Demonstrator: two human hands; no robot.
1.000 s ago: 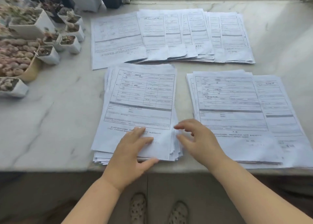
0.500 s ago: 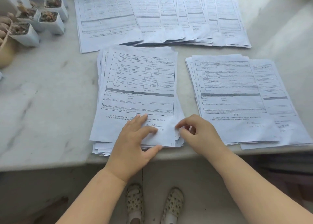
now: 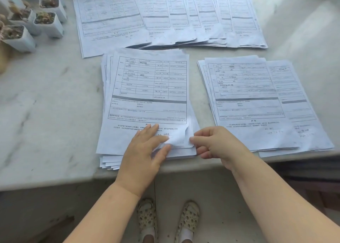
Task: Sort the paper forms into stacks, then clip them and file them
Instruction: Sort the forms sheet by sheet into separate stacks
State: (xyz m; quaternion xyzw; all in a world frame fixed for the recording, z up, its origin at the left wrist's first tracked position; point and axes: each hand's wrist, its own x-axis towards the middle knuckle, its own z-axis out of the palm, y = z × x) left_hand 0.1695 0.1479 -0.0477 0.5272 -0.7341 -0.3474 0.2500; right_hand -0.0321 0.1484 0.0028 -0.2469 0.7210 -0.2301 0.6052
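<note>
Paper forms in a white printed stack lie at the marble counter's near edge, long axis running near to far, headings at the far end. The left hand presses flat on the top sheet, fingers straight. The right hand pinches its lifted near-right corner. A second stack lies right; fanned forms sit beyond; white plant pots stand far left.

My left hand lies flat on the near stack of forms, fingers spread over its bottom edge. Just right of it, my right hand pinches the top sheet's lifted corner, which curls up between my two hands. Another stack lies beyond my right hand.
</note>
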